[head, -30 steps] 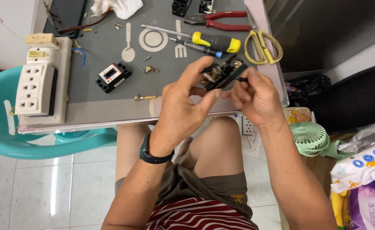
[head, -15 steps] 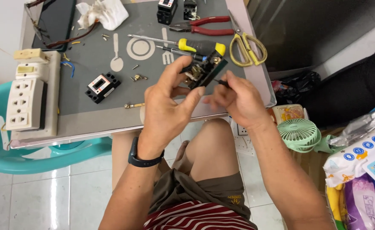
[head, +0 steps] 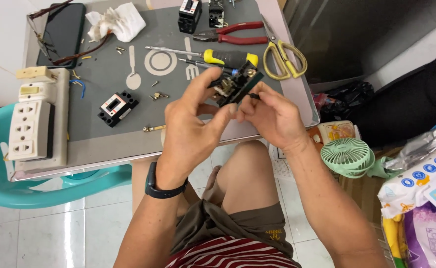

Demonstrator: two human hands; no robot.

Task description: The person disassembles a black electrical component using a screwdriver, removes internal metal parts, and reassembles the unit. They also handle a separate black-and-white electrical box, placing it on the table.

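bright even daylight | soft shadows | sharp focus | slight wide-angle edge distortion

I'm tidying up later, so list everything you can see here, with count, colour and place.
switch part: one, black, held in both hands
screwdrivers: two, one with a yellow and black handle, mat top
pliers: one, red, mat top
scissors: one, yellow, mat right edge
breaker: one, black, mat middle
socket strip: one, cream, mat left
phone: one, black, top left
tissue: one, white, top
fan: one, green, floor right
left hand: wears a black wristband
right hand: fingers pinch a small piece
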